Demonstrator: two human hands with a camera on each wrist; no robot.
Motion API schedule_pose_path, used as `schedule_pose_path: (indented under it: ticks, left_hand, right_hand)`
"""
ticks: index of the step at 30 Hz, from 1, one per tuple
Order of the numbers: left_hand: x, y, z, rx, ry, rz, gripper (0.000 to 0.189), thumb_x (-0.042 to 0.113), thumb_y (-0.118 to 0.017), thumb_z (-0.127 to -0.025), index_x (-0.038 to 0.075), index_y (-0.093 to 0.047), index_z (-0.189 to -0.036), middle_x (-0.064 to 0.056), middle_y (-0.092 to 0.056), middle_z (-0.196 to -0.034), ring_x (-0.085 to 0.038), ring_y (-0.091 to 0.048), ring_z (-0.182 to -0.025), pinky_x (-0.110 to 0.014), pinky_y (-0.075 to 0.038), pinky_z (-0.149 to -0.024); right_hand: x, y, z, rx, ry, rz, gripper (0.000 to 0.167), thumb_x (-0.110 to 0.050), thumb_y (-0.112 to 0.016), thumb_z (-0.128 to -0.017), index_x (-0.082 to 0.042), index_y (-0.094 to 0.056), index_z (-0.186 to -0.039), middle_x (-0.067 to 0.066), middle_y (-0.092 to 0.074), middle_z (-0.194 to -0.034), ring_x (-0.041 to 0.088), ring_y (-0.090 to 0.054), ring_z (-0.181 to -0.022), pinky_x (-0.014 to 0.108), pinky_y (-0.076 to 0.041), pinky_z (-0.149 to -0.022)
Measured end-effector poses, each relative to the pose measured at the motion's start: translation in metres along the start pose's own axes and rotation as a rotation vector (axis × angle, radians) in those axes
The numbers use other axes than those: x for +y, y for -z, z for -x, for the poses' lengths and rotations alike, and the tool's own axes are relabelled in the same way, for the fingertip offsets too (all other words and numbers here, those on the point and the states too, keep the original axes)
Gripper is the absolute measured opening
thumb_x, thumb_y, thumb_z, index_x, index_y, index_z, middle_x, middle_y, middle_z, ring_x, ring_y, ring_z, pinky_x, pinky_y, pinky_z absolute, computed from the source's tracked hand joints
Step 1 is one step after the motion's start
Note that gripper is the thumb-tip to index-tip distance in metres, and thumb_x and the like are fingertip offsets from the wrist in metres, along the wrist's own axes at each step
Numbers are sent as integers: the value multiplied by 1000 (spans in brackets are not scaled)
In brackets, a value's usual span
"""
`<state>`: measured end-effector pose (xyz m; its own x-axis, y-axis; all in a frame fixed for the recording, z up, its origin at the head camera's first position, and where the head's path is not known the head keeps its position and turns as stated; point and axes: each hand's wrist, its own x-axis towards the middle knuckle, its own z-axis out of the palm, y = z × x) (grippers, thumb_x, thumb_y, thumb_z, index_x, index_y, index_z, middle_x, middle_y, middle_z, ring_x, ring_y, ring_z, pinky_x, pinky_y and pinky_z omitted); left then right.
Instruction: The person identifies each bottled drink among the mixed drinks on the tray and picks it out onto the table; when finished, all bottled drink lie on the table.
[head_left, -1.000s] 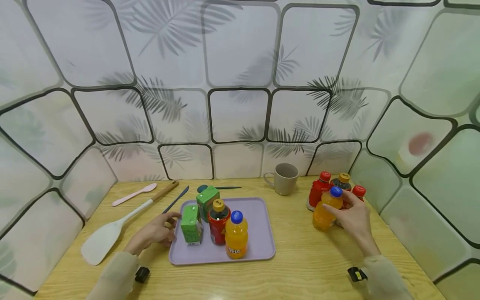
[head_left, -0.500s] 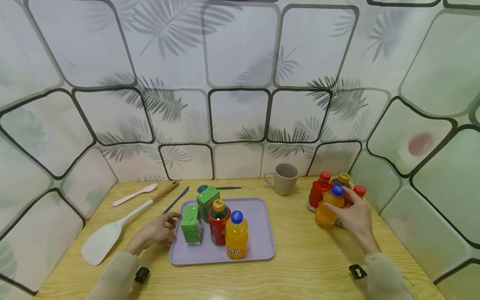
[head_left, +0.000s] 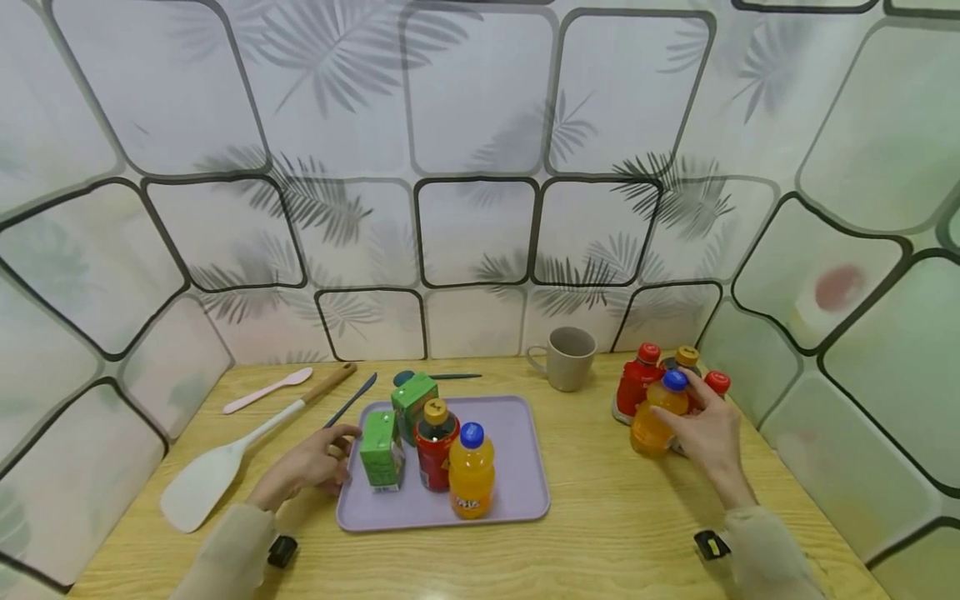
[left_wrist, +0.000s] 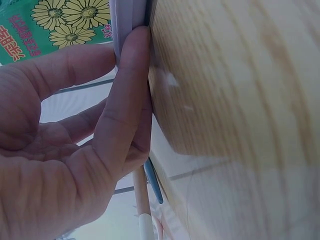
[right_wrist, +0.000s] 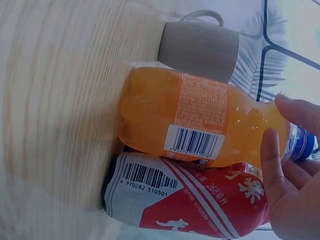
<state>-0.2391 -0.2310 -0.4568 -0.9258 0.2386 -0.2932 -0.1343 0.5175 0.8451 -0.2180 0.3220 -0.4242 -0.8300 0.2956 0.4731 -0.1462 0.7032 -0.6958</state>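
Observation:
At the left edge of a lilac tray (head_left: 517, 467), my left hand (head_left: 315, 464) pinches the rim; its thumb and a finger meet the edge in the left wrist view. On the tray stand two green drink cartons (head_left: 382, 454), a red-labelled dark drink bottle (head_left: 435, 454) with a gold cap, and an orange soda bottle (head_left: 472, 475). To the right, my right hand (head_left: 708, 442) holds a second orange soda bottle (head_left: 654, 427) around its neck. This bottle is beside a red-and-silver bottle (right_wrist: 187, 195) in the right wrist view.
Behind the held bottle are red-capped bottles (head_left: 637, 381) and a gold-capped one (head_left: 686, 358). A grey mug (head_left: 570, 360) stands near the back wall. Left of the tray lie a white spatula (head_left: 202, 482), a pink spoon (head_left: 270, 390) and a blue utensil (head_left: 352, 400).
The right hand and its orange soda bottle have shifted slightly right and back toward the other bottles, then stayed nearly still. The left hand keeps its place at the tray.

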Motion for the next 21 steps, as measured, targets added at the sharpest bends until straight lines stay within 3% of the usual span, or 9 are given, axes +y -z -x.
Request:
schedule_pose_path:
  ticks: [3, 7, 21]
  left_hand:
    - [0, 0, 0, -2, -5, 9, 71, -14, -60, -73, -2, -41, -140, -23, -46, -115, -24, -57, -78, -37, -59, -61]
    - [-1, 0, 0, -3, -10, 11, 71, -14, -60, -73, -1, -41, -140, -22, -47, -114, -23, -58, -77, -38, -59, -60]
    - [0, 0, 1, 2, -9, 9, 71, -14, -60, -72, -2, -41, -140, -22, -46, -114, -24, -57, -78, -37, -59, -60]
  right_hand:
    - [0, 0, 1, 6, 8, 0, 71, -13, -85, -74, -4, -55, -138, 26, -64, -124, -3, -51, -73, 7, -40, -57]
    - [1, -2, 2, 12, 25, -1, 72, -10, -84, -74, -3, -53, -139, 27, -63, -123, 1, -46, -60, 11, -39, -52]
    - [6, -2, 2, 31, 46, 7, 69, -12, -83, -76, -6, -55, -138, 26, -66, -119, 2, -48, -54, 12, -40, -48]
